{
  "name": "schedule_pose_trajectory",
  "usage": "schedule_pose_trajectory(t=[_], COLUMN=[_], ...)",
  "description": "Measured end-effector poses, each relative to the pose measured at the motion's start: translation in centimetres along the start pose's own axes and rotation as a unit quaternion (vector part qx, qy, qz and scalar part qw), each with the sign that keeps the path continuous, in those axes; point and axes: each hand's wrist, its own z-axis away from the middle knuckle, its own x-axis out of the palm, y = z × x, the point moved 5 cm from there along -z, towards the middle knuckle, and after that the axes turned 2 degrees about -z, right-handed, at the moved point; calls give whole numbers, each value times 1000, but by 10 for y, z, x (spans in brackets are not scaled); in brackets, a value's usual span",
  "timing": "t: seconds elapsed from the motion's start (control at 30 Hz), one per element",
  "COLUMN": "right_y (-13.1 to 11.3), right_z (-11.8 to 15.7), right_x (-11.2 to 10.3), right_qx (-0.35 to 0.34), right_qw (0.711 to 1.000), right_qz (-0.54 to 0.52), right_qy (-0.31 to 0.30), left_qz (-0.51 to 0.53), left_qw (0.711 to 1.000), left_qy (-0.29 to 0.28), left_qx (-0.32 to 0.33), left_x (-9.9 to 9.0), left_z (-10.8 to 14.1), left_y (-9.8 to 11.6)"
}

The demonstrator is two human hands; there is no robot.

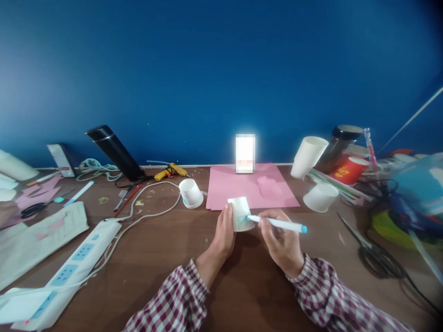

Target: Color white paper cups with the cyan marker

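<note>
Here's the left hand (224, 235), fingers wrapped round the side of a white paper cup (239, 206), thumb up near its top edge! The cup sits tilted between the two sets of fingers, blue lines showing low on its side. And over on the right hand (282, 242), the fingers are pinched around a white marker (284, 224), its tip right at the cup's wall, its blue end pointing out past the knuckles.

Just beyond both sets of fingers lies pink paper (224, 186) on the tabletop (249, 286), with a glowing screen (245, 152), blurred out, at its far side. Near the left fingers, out to their left, a second cup (190, 192) carries a blue mark too, and farther beyond it rests a yellow glue gun (171, 171). A power strip (79, 253) stretches well left of those fingers.

Swing right of the marker fingers: a tipped white cup (321, 198), leaning stacked cups (308, 157) beyond it, and black-handled scissors (377, 260) lying well apart, farther right.
</note>
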Motion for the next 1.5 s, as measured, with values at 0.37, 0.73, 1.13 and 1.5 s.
schedule_pose_trajectory(t=[0.37, 0.73, 1.13, 1.5], right_y=[-4, -4, 0, 5], right_z=[0, -1, -1, -2], right_x=[7, 6, 6, 8], right_qx=[-12, -11, 10, 34], right_qw=[998, 999, 998, 995], right_qz=[18, 14, -7, -74], right_qy=[-52, -50, -54, -59], left_qz=[-28, -16, -9, 8], left_qw=[999, 1000, 999, 999], left_qy=[-20, -17, -36, -30], left_qx=[-1, -1, -16, -28], left_x=[1, -1, 0, 0], left_z=[-1, -3, -5, -5], left_y=[0, -3, -4, -3])
